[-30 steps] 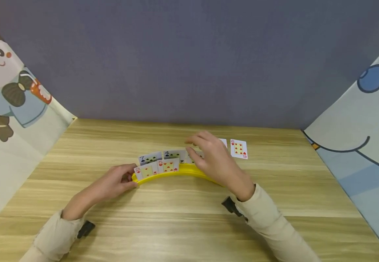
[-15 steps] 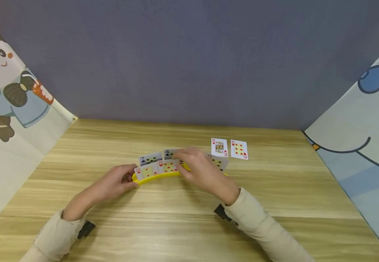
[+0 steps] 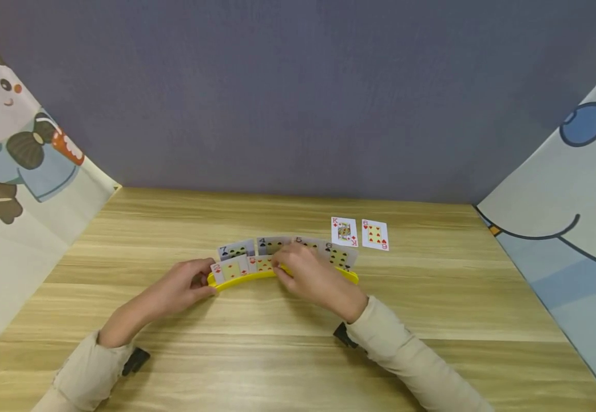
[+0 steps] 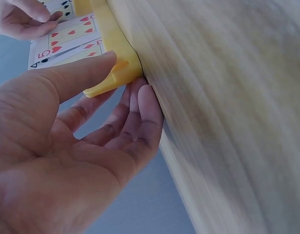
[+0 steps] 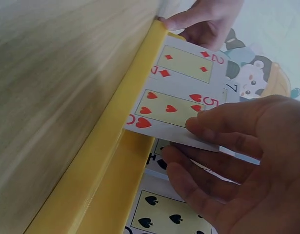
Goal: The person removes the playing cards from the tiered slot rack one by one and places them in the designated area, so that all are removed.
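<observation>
Right grip [image 3: 310,276] now pinching five of hearts [image 5: 167,108], left grip [image 3: 183,284] still pinching yellow rack [image 5: 98,151].

Holder [image 5: 108,126] is showing plain yellow; five of hearts [image 5: 164,114] is bearing red pips; tabletop [image 3: 277,349] is displaying tan streaks

- Head view: soft, even light; panel [image 3: 298,103] dimmer than table [image 3: 257,366]; faint shadows beside the sleeves [image 3: 406,349], low in frame.
- Left wrist view: bluish cast; table grain smeared at right.
- Right wrist view: hazy; wall [image 5: 281,29] pale, upper right; sheen on rack [image 5: 89,192], lower left.
</observation>
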`<state>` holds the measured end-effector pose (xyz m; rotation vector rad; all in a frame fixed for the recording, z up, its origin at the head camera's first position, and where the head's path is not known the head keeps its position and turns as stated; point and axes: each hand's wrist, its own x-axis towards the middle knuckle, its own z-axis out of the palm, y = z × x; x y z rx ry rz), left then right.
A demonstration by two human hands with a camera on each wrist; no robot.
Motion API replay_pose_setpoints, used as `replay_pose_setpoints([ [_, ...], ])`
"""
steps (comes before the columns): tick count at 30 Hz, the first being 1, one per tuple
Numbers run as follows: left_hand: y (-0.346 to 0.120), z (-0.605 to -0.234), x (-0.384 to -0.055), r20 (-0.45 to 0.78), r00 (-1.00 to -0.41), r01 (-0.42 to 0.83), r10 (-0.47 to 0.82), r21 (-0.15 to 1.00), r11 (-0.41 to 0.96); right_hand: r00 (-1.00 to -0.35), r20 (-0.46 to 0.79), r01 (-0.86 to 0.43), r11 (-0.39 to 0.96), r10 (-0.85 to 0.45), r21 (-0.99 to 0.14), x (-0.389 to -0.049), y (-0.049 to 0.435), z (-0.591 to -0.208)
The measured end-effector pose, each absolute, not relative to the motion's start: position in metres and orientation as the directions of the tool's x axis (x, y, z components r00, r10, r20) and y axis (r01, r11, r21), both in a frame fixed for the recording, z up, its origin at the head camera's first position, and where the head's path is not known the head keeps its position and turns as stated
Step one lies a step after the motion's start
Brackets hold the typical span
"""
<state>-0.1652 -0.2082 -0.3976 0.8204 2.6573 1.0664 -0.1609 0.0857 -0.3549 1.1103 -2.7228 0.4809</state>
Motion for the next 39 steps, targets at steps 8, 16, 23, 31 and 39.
replay_pose_setpoints([
  [8,-0.206,-0.397,-0.167,0.052,-0.84,0.432,0.541,0.667,0.607,-0.677,0.308,-0.733,0.654,-0.669,-0.189,-0.162,0.087,-0.356],
  [16,-0.205,-0.395,-0.167,0.056,-0.837,0.435,0.544,0.671,0.6,-0.674,0.355,-0.732,0.649,-0.648,-0.207,-0.161,0.093,-0.348],
  [23,-0.205,-0.395,-0.166,0.061,-0.834,0.44,0.548,0.673,0.594,-0.673,0.394,-0.735,0.626,-0.625,-0.261,-0.159,0.098,-0.335],
  [31,-0.208,-0.396,-0.164,0.05,-0.839,0.431,0.542,0.668,0.606,-0.619,0.483,-0.775,0.58,-0.62,-0.249,-0.156,0.096,-0.331],
  [39,-0.208,-0.395,-0.163,0.057,-0.835,0.436,0.547,0.674,0.596,-0.545,0.611,-0.822,0.51,-0.574,-0.254,-0.15,0.101,-0.321],
])
